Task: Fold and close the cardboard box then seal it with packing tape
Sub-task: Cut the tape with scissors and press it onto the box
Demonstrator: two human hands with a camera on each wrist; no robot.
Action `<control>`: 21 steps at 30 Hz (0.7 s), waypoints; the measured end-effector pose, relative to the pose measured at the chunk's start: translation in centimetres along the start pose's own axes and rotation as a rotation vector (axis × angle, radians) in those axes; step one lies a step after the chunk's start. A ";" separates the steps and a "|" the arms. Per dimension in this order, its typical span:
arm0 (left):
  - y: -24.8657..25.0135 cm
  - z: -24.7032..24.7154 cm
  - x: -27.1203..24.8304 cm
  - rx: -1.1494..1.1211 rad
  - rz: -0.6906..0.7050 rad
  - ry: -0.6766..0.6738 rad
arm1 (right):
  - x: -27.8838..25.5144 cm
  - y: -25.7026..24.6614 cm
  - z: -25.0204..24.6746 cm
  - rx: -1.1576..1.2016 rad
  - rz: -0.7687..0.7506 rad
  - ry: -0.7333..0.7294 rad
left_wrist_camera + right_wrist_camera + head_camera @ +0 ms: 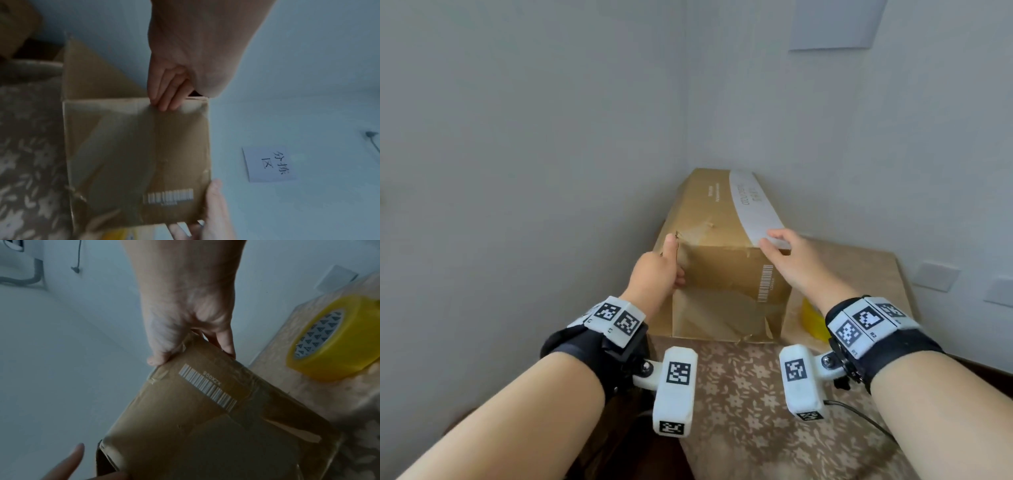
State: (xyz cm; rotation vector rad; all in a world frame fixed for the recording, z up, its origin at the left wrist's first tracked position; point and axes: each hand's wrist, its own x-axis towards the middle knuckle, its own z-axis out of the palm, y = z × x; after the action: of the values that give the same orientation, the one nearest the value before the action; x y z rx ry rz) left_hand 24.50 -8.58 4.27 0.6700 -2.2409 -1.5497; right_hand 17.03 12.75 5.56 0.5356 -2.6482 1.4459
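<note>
A long brown cardboard box [717,212] lies on its side on the table, its far end in the wall corner. Its near end face [726,291] carries a barcode and is folded shut, with torn old tape at the edges. My left hand [674,260] grips the top left corner of that face, thumb on the box's top and fingers [164,100] on the face. My right hand [777,246] holds the top right corner, thumb [158,359] at the face's edge and fingers down the right side. A yellow tape roll [333,337] stands right of the box.
A floral cloth [739,394] covers the table in front of the box. Pale walls close in on the left and behind. A paper note [269,164] hangs on the wall, and wall sockets [935,275] sit at the right.
</note>
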 end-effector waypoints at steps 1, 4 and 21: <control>0.1 0.4 -0.2 0.032 -0.041 0.012 | 0.0 0.1 0.0 0.002 0.002 0.002; 0.0 1.2 -0.9 0.143 -0.131 0.017 | 0.2 0.4 0.1 -0.015 0.001 0.009; 15.9 8.4 -0.9 0.313 0.744 0.183 | 1.0 2.9 -5.8 0.386 0.030 0.535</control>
State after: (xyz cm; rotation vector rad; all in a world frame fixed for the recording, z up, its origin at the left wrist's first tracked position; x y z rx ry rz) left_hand 17.89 3.15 16.18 0.0122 -2.2281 -0.7586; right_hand 14.54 18.72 6.71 0.0994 -1.9877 1.8115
